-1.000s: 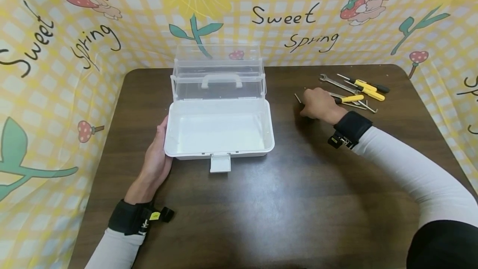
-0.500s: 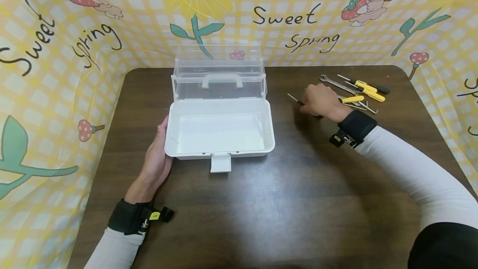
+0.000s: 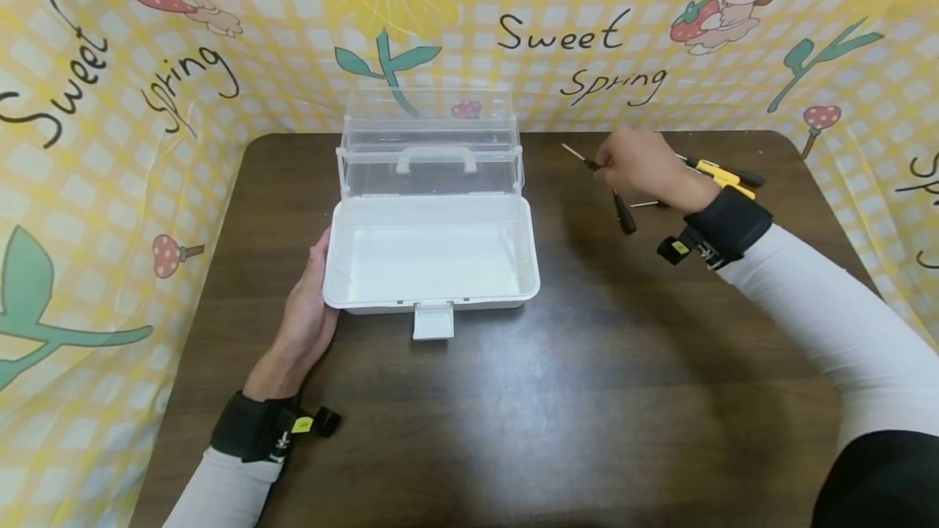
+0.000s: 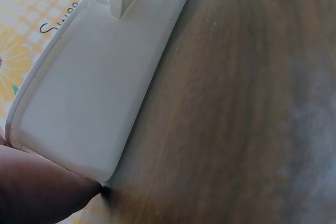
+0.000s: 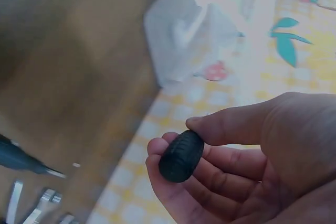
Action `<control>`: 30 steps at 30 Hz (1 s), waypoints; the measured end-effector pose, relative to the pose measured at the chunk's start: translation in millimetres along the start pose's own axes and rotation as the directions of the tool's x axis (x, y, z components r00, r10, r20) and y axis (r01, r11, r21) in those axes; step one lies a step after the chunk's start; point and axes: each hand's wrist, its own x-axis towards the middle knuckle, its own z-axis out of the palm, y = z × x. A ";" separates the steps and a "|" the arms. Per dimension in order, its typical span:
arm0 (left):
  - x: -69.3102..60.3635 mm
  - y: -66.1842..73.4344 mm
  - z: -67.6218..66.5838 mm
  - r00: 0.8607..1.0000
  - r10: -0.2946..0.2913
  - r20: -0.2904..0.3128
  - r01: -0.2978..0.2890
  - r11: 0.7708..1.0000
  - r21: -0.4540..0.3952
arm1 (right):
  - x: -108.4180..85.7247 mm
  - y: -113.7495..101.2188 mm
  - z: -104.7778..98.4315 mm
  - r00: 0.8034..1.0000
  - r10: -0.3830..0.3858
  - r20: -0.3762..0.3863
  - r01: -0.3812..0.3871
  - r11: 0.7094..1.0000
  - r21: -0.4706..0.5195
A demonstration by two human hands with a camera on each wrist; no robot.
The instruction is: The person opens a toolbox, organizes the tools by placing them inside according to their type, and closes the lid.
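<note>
A white plastic toolbox stands with its clear lid raised. My left hand lies along the box's left side; in the left wrist view a finger touches its lower corner. To the right of the box, my right hand holds a small screwdriver above the table, its thin shaft pointing away to the left. The right wrist view has its ribbed black handle between thumb and fingers. Below that hand lies another black-handled screwdriver.
Yellow-and-black screwdrivers lie at the back right, partly behind my right hand. Metal wrenches show in the right wrist view. A patterned yellow cloth hangs around the brown table. The box's latch flap sticks out in front.
My right hand has lifted the small screwdriver and moved back and slightly right, baring the black-handled screwdriver on the table. The left hand and the toolbox stay put.
</note>
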 end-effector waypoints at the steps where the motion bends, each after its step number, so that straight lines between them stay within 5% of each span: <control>1: -0.3 0.0 0.0 1.000 0.000 0.000 0.000 1.000 -0.001 | 0.8 -2.1 -5.0 1.000 -0.011 -0.005 0.011 1.000 0.001; 15: -1.5 -0.5 0.6 1.000 -0.003 0.003 0.003 1.000 0.001 | 16.6 -51.2 -54.9 0.979 -0.158 -0.132 0.153 0.987 -0.044; 30: -0.5 -0.2 1.1 1.000 -0.019 -0.005 0.019 1.000 -0.004 | 66.1 -115.6 -80.3 0.958 -0.263 -0.113 0.241 0.954 -0.176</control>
